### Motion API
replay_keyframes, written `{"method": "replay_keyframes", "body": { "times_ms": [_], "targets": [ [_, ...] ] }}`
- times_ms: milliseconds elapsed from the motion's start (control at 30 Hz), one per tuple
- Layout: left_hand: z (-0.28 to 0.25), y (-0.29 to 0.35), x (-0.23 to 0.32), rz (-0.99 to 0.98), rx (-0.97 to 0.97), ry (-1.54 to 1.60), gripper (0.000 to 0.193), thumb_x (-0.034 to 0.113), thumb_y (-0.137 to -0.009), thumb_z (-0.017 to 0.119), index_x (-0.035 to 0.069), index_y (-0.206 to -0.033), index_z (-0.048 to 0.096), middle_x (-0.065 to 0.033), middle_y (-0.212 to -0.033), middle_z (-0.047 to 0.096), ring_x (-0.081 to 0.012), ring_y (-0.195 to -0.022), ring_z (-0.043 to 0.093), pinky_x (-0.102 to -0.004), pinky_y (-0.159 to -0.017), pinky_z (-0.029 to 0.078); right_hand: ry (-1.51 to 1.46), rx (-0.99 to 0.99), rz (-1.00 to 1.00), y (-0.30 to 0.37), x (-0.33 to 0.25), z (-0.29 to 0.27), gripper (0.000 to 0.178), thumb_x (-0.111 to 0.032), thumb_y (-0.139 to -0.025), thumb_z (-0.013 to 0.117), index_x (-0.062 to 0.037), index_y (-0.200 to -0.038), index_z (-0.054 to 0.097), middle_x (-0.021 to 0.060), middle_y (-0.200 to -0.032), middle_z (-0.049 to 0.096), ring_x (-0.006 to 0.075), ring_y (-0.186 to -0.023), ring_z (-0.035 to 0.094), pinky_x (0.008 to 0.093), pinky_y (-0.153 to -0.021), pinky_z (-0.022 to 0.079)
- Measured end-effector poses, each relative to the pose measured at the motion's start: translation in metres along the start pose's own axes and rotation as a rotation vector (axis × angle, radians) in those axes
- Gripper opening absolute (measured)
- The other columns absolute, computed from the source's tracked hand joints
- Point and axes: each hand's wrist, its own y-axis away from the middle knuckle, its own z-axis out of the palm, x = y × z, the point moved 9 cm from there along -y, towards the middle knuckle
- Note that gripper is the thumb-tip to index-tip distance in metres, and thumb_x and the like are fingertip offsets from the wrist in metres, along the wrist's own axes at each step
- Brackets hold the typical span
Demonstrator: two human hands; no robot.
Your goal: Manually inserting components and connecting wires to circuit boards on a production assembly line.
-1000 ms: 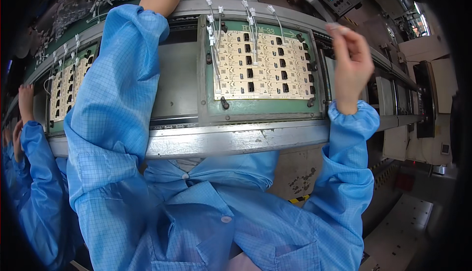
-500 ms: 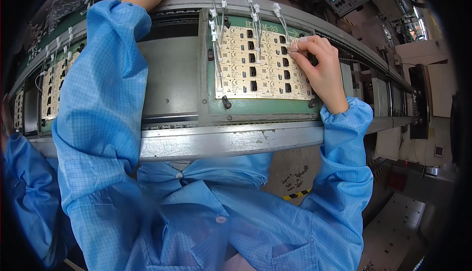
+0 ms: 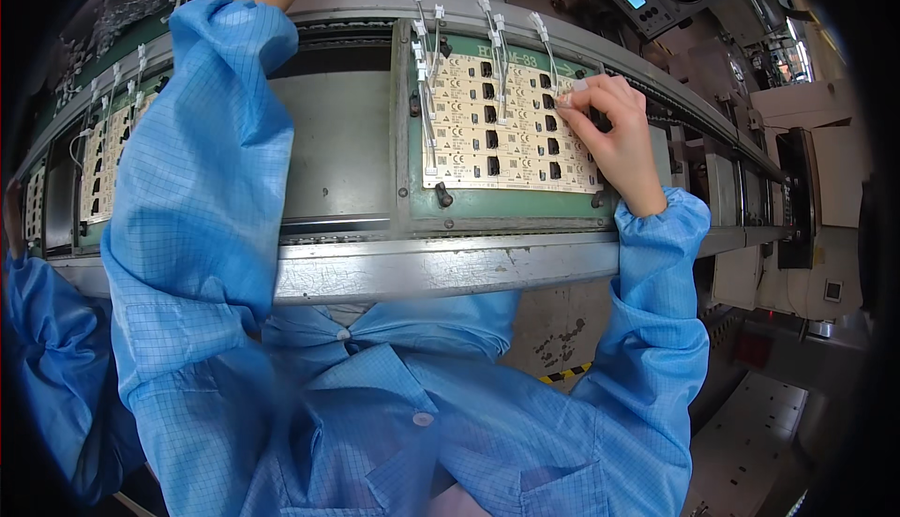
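While our right hand (image 3: 614,137) rests on the cream-coloured panel of small circuit boards with black rectangular components (image 3: 502,128), its thumb and forefinger are pinched together on the white plastic connector of a thin white wire lead (image 3: 561,95) at the panel's upper right corner; that lead and the panel are the things in hand. The panel lies in a green rectangular carrier frame (image 3: 506,200) on the grey metal conveyor rail (image 3: 422,269), which serves here as our tabletop; the frame holds the panel alone, pinned at its lower corners by two dark pegs, one of them (image 3: 442,198) at the left; several more white wire leads (image 3: 427,76) already stand plugged along its left and upper rows.

We judge the risks as these: the connector could seat crooked if the pinch pushes at an angle; the heel of the hand could drag across the neighbouring leads and loosen them; the sleeve cuff (image 3: 661,222) lies close to the panel's right edge and could catch there.

Our left forearm in its blue sleeve (image 3: 202,142) reaches up past the top of the picture; the left hand itself is out of sight. To the left a second carrier frame with another cream board panel and its own wire leads (image 3: 108,156) is partly hidden by that sleeve; it appears loaded likewise, though we cannot be sure.
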Motion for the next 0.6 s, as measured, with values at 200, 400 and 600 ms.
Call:
{"method": "replay_keyframes", "body": {
  "times_ms": [200,400,600],
  "targets": [
    [-0.031,-0.008,-0.057,-0.429,0.191,0.321,0.010,0.008,-0.095,0.067,0.000,-0.100,0.070,-0.0057,-0.084,0.072,-0.0107,-0.070,0.064,-0.0254,-0.058,0.048,-0.006,-0.092,-0.114,0.004,-0.010,0.001,0.014,-0.008,-0.084,0.076,-0.0071,-0.099,0.076,0.0041,-0.105,0.069,0.0229,-0.106,0.061,0.0365,-0.096,0.037],
    [-0.018,0.041,0.135,0.366,0.136,-0.121,0.005,0.017,-0.085,0.067,0.013,-0.084,0.065,-0.0024,-0.072,0.064,-0.0227,-0.075,0.065,-0.0383,-0.066,0.049,-0.251,-0.021,-0.088,-0.068,-0.021,-0.010,0.017,-0.005,-0.092,0.066,-0.0029,-0.107,0.073,0.0106,-0.104,0.067,0.0258,-0.100,0.065,0.0337,-0.087,0.052],
    [-0.029,0.111,0.205,0.577,0.100,-0.136,0.014,0.013,-0.072,0.070,0.013,-0.086,0.067,0.0052,-0.082,0.066,-0.0143,-0.073,0.059,-0.0321,-0.064,0.042,0.144,-0.055,-0.378,-0.173,-0.070,0.079,0.029,-0.009,-0.090,0.065,-0.0127,-0.119,0.071,0.0134,-0.097,0.068,0.0368,-0.093,0.068,0.0465,-0.080,0.055]
  ]
}}
